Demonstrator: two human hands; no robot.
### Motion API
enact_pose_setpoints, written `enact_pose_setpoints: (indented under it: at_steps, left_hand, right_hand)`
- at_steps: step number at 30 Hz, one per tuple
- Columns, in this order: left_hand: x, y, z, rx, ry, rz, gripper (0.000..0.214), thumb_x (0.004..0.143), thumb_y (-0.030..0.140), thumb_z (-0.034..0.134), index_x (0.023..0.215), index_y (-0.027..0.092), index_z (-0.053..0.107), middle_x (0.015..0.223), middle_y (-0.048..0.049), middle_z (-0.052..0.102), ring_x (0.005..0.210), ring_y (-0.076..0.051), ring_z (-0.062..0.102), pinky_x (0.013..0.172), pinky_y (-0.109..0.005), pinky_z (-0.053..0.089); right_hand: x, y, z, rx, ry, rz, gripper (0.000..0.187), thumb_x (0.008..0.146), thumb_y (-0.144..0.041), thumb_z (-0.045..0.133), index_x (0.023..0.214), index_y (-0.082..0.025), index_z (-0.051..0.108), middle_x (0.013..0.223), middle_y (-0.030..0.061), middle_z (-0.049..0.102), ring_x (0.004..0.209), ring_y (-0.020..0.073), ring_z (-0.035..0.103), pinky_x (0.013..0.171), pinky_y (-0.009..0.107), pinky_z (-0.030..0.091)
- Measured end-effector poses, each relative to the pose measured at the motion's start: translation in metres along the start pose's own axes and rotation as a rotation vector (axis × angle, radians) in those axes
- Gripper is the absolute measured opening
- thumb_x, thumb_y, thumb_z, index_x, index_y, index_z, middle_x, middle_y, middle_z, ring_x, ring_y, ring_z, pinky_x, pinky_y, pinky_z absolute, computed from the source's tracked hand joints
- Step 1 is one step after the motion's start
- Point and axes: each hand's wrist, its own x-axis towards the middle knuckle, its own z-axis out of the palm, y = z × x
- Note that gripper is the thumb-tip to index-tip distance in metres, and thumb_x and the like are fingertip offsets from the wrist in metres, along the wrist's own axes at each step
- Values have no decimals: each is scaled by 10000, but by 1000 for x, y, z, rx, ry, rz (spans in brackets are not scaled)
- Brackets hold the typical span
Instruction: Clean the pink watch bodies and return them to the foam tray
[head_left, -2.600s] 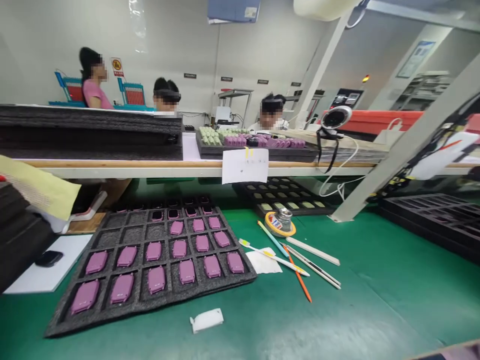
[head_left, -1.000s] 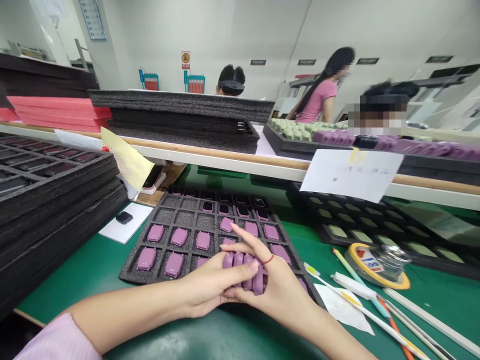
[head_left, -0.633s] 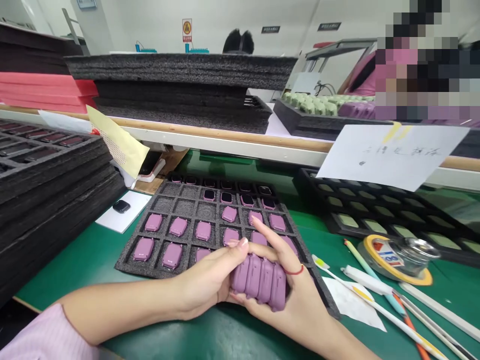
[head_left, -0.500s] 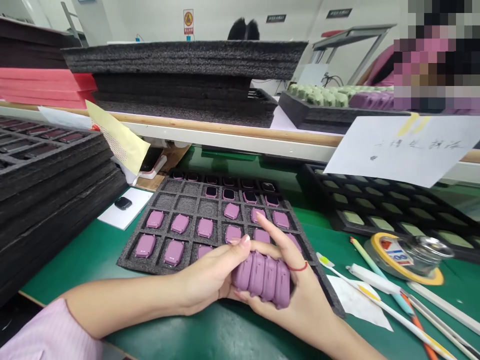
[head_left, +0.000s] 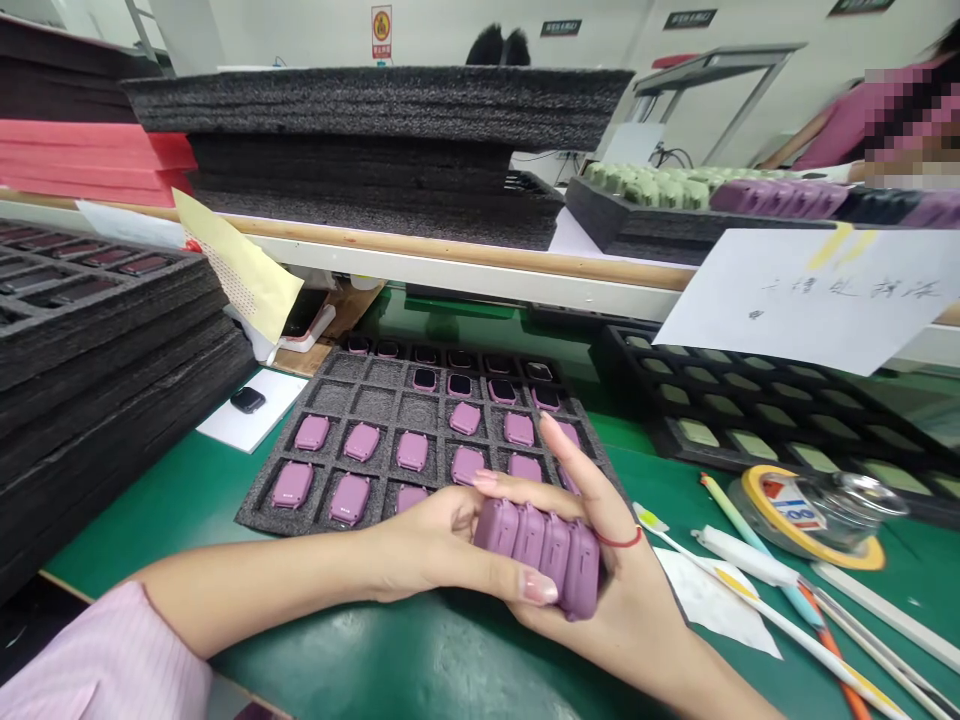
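A row of several purple watch cases [head_left: 536, 545], pressed side by side, is held between my two hands in front of the foam tray. My right hand [head_left: 637, 590] cups the row from the right and below, its index finger raised and a red string round it. From the left, my left hand [head_left: 427, 545] closes on the same row, its thumb lying across the front of the cases. Its other fingers are mostly hidden behind them. Past my hands, the black foam tray [head_left: 373, 402] carries purple watch cases [head_left: 350, 497] in its pockets, some with dark screens facing up.
Stacked dark foam trays [head_left: 112, 370] stand at the left, near a black watch case [head_left: 248, 400] on white paper. To the right are a glass jar [head_left: 840, 510], yellow tape [head_left: 776, 550], a toothbrush [head_left: 787, 610] and a tray of green pieces [head_left: 697, 434]. A shelf edge [head_left: 450, 262] crosses behind.
My left thumb has moved down from the top of the row to across its front. The row and my right hand have shifted slightly right. The view has moved a little.
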Motion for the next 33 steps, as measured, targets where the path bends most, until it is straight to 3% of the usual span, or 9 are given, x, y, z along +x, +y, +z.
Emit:
enact_pose_setpoints:
  at_steps: [3, 7, 14, 20, 24, 30, 33]
  left_hand:
    - [-2, 2, 0, -1, -41, -21, 411, 714, 366, 897, 1049, 187, 741, 987, -25, 698, 922, -135, 656, 940, -282, 498]
    - [-4, 2, 0, -81, -14, -54, 452, 730, 454, 875, 1066, 188, 733, 983, -33, 698, 894, -128, 669, 879, -271, 526]
    - [-5, -4, 1, -25, 41, -50, 539, 686, 175, 892, 1182, 174, 681, 1148, -97, 699, 1113, -234, 671, 1051, -435, 485]
    - [-3, 0, -3, -16, -26, -92, 590, 528, 56, 935, 1064, 163, 713, 907, 12, 702, 885, -139, 679, 971, -358, 516]
    - [-3, 4, -1, 110, -1, -28, 525, 592, 81, 917, 1066, 202, 727, 977, 22, 716, 948, -146, 674, 939, -311, 520]
    - [-4, 2, 6, 307, 80, 125, 448, 636, 181, 920, 1051, 199, 755, 1072, 0, 743, 1118, -213, 669, 1041, -340, 491]
    - [-8, -1, 9, 346, 146, 147, 506, 614, 194, 933, 1087, 191, 753, 1141, -25, 752, 1125, -230, 675, 1019, -339, 507]
  right_hand:
    - [0, 0, -2, 21, -8, 1, 983, 858, -298, 784, 1620, -346, 166, 1254, 31, 735, 1197, 258, 694, 1043, 401, 591]
    - [3, -1, -6, -10, -18, -10, 1010, 835, -198, 767, 1622, -354, 154, 1239, 20, 743, 1148, 246, 721, 1011, 382, 607]
    - [1, 6, -8, 72, -47, 52, 1073, 793, -330, 844, 1626, -319, 167, 1243, 63, 744, 1090, 254, 744, 990, 388, 609]
    - [0, 6, -4, 80, -34, 34, 1085, 792, -313, 853, 1628, -323, 162, 1263, 73, 734, 1118, 256, 733, 981, 371, 616]
    - [1, 2, -3, 39, -75, -13, 1076, 832, -295, 820, 1637, -340, 107, 1281, 55, 727, 1206, 260, 688, 1048, 392, 582]
    - [0, -2, 3, -76, -130, -95, 980, 936, -303, 699, 1648, -293, 25, 1290, 89, 720, 1283, 282, 634, 1089, 466, 547]
    - [-3, -2, 2, -169, -162, -185, 943, 968, -292, 654, 1646, -289, -1, 1382, 106, 662, 1358, 272, 571, 1140, 491, 488]
